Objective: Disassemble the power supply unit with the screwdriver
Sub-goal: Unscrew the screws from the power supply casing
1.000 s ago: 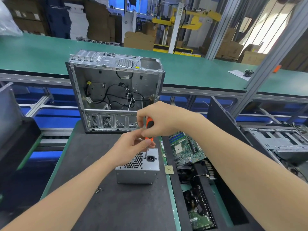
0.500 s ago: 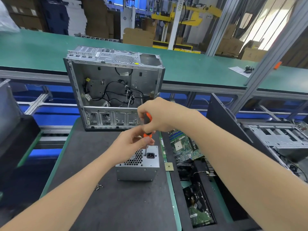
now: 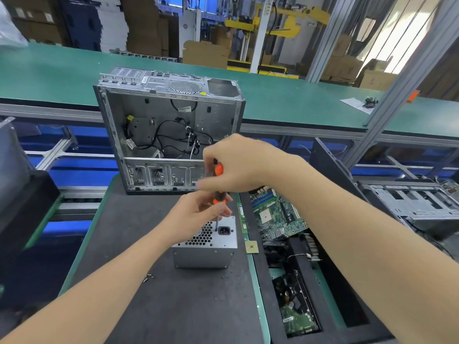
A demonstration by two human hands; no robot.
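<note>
Grey power supply unit (image 3: 206, 247) on black mat, orange screwdriver (image 3: 218, 192) upright on top

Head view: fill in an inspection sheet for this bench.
Surface: black mat, a few specks.
Job's things: power supply unit stands on the mat, power socket facing up; screwdriver upright, tip on that face beside the socket.
Clutter: loose screws on the mat left of the unit; CPU chip at its right.
Grippers: right hand grips the orange handle; left hand pinches its lower end.
Cables: black wires inside the open computer case behind.
Surroundings: motherboard at right; green conveyor belt, cardboard boxes beyond.
</note>
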